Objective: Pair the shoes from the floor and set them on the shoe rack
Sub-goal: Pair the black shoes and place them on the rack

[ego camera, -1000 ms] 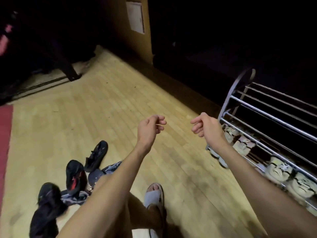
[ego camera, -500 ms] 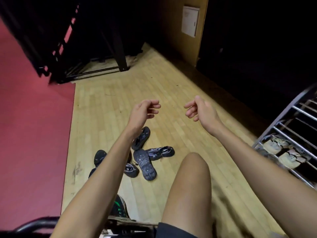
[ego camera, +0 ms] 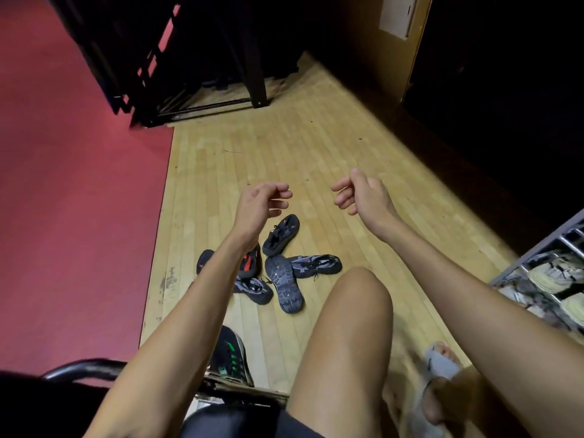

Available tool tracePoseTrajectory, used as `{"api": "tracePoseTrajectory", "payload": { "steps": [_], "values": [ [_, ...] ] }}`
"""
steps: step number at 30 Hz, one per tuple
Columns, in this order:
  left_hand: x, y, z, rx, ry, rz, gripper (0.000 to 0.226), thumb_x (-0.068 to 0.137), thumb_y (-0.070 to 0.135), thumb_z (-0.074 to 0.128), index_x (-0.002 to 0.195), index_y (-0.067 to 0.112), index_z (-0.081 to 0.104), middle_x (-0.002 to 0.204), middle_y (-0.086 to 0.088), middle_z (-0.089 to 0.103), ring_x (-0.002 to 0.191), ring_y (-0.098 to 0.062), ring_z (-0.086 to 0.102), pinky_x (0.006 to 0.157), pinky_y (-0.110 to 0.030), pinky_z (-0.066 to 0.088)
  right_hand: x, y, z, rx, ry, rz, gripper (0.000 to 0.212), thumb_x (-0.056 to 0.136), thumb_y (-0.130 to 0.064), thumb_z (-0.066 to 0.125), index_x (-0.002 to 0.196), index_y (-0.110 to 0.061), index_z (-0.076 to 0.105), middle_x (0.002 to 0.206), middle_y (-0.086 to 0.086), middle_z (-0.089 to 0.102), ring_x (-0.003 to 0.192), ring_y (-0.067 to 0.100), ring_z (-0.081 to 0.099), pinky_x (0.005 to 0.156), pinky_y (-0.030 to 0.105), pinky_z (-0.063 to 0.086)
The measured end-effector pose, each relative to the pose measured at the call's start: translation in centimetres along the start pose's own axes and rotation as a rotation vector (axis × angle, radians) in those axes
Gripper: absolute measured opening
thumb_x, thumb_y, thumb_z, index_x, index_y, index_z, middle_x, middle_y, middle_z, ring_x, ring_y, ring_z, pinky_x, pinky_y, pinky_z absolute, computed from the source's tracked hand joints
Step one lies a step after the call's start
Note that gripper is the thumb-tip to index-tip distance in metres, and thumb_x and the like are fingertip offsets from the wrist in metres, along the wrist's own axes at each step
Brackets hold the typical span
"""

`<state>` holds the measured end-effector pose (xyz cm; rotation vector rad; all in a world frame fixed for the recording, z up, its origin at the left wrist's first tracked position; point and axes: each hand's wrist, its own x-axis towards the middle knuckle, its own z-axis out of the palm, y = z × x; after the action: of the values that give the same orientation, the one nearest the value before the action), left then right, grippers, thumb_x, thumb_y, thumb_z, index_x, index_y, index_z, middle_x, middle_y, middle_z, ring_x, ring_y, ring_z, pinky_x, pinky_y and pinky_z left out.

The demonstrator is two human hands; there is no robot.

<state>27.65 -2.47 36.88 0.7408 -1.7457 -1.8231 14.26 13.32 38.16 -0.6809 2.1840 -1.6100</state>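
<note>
Fingers of the left hand [ego camera: 259, 205] and the right hand [ego camera: 363, 196] are loosely curled and nothing is held; both are raised above the wooden floor [ego camera: 316, 147], probably readied for a reach. Beneath the left forearm, dark shoes [ego camera: 281, 273] are scattered in a heap, one overturned with its sole shown, so no pairing is yet done. At far right the shoe rack [ego camera: 537, 257] is partly seen, with pale shoes [ego camera: 556, 276] already stored.
</note>
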Motion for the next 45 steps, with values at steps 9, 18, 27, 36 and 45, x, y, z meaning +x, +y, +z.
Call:
{"api": "tracePoseTrajectory", "payload": {
  "steps": [9, 18, 27, 36, 45],
  "values": [
    [2.5, -5.2, -2.7, -0.034, 0.185, -0.114, 0.026, 0.098, 0.012, 0.044, 0.091, 0.012, 0.068, 0.083, -0.001, 0.071, 0.061, -0.007, 0.060, 0.058, -0.019, 0.046, 4.1, 4.2, 6.6, 0.027, -0.146, 0.088, 0.041, 0.102, -0.036, 0.032, 0.089, -0.022, 0.068, 0.082, 0.003, 0.070, 0.075, 0.015, 0.062, 0.069, 0.029, 0.047],
    [4.7, -15.9, -7.0, -0.116, 0.423, -0.428, 0.021, 0.093, 0.012, 0.048, 0.097, 0.008, 0.068, 0.076, -0.002, 0.068, 0.058, -0.011, 0.055, 0.051, -0.018, 0.043, 7.9, 10.0, 14.0, 0.090, -0.251, 0.311, 0.046, 0.106, -0.039, 0.028, 0.102, -0.013, 0.065, 0.081, 0.004, 0.068, 0.076, 0.019, 0.060, 0.063, 0.026, 0.047],
    [4.5, -26.1, -9.7, -0.038, 0.493, -0.627, 0.021, 0.091, 0.011, 0.046, 0.092, 0.009, 0.067, 0.073, -0.002, 0.065, 0.062, -0.014, 0.052, 0.060, -0.026, 0.038, 8.2, 20.2, 21.4, 0.025, -0.365, 0.558, 0.051, 0.102, -0.044, 0.029, 0.115, -0.011, 0.065, 0.089, 0.005, 0.071, 0.077, 0.017, 0.061, 0.070, 0.033, 0.047],
    [3.1, -34.2, -13.3, 0.104, 0.541, -0.762, 0.025, 0.095, 0.013, 0.043, 0.090, 0.008, 0.067, 0.084, -0.009, 0.067, 0.066, -0.018, 0.056, 0.058, -0.025, 0.039, 9.0, 24.7, 23.7, -0.220, -0.535, 0.555, 0.060, 0.096, -0.054, 0.024, 0.116, -0.013, 0.062, 0.114, 0.011, 0.066, 0.106, 0.030, 0.060, 0.100, 0.050, 0.046],
    [-1.3, -40.3, -17.1, -0.007, 0.677, -0.952, 0.028, 0.096, 0.010, 0.044, 0.076, 0.007, 0.064, 0.066, -0.004, 0.057, 0.065, -0.021, 0.050, 0.046, -0.019, 0.035, 5.9, 27.2, 30.4, -0.177, -0.652, 0.662, 0.066, 0.077, -0.066, 0.027, 0.110, -0.023, 0.065, 0.113, 0.009, 0.065, 0.101, 0.032, 0.060, 0.094, 0.053, 0.048]
  ]
}}
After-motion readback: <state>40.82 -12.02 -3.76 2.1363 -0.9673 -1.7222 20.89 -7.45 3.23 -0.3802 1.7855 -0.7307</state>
